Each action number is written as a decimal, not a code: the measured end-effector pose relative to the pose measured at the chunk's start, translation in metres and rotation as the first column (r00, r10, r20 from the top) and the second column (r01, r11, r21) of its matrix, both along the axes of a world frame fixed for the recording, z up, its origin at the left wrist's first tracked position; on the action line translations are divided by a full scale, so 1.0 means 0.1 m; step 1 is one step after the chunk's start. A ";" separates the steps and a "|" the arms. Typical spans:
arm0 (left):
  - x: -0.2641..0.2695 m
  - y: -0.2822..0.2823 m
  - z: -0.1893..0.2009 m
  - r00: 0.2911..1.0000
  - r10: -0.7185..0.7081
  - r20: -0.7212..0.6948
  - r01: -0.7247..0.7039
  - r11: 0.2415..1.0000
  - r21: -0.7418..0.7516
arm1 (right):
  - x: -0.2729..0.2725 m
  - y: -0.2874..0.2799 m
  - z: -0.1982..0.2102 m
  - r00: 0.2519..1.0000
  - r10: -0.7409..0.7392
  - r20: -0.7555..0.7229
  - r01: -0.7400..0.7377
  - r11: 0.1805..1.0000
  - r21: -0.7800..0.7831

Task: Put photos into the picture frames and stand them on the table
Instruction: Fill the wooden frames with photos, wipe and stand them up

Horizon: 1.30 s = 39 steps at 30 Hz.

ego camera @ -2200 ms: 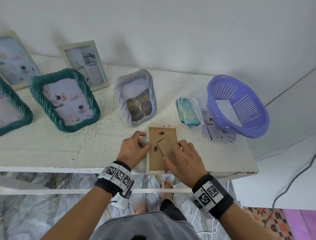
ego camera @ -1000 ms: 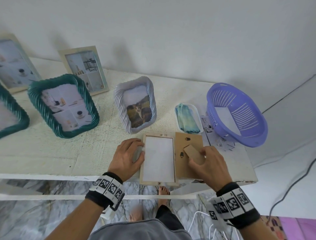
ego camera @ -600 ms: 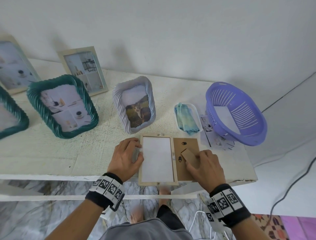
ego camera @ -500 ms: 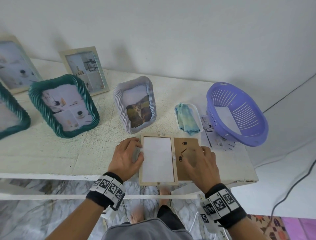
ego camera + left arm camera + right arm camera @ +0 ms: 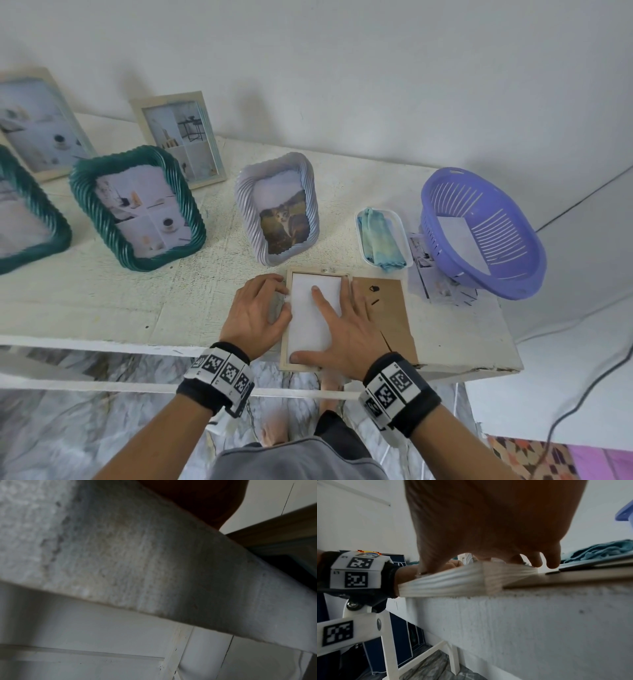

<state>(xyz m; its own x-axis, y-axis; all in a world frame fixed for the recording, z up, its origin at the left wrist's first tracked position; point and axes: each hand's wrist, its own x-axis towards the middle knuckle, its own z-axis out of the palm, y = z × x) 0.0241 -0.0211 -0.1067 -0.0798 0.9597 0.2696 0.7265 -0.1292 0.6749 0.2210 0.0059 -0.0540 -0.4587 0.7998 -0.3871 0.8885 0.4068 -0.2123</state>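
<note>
Both hands on a face-down wooden frame at the table's front edge.

The right hand [image 5: 346, 329] lies flat with fingers spread on the white sheet [image 5: 310, 325] inside the wooden frame [image 5: 287, 315]; the left hand [image 5: 255, 313] rests against the frame's left side, fingers loosely bent at its rim, gripping nothing. The brown backing board [image 5: 390, 315] lies just right of the frame on the table [image 5: 102, 301]. From the right wrist view the frame's near edge [image 5: 453, 580] overhangs the table lip; the head view hides this. The left wrist view is dark, showing only the table's underside [image 5: 120, 554].
</note>
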 end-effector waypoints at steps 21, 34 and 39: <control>-0.01 -0.01 0.05 0.992 -0.023 0.127 0.019 0.999 0.027 | -0.01 0.12 0.18 0.992 -0.081 -0.094 0.085 0.996 0.039; 0.26 -0.11 0.66 0.649 0.089 0.756 0.095 0.976 -0.196 | 0.18 -0.14 0.46 0.736 -0.299 -0.608 0.242 0.954 -0.176; 0.31 -0.09 0.66 0.741 0.193 0.643 -0.029 0.966 -0.257 | 0.23 -0.24 0.45 0.294 -0.441 -0.848 0.333 0.879 -0.342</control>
<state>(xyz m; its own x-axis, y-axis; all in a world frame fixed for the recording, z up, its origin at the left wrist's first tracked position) 0.0549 -0.0301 -0.0407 -0.2682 0.9578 -0.1031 0.0890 0.1312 0.9874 0.2445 -0.0176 -0.0085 -0.2158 0.9756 -0.0414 0.2066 0.0041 -0.9784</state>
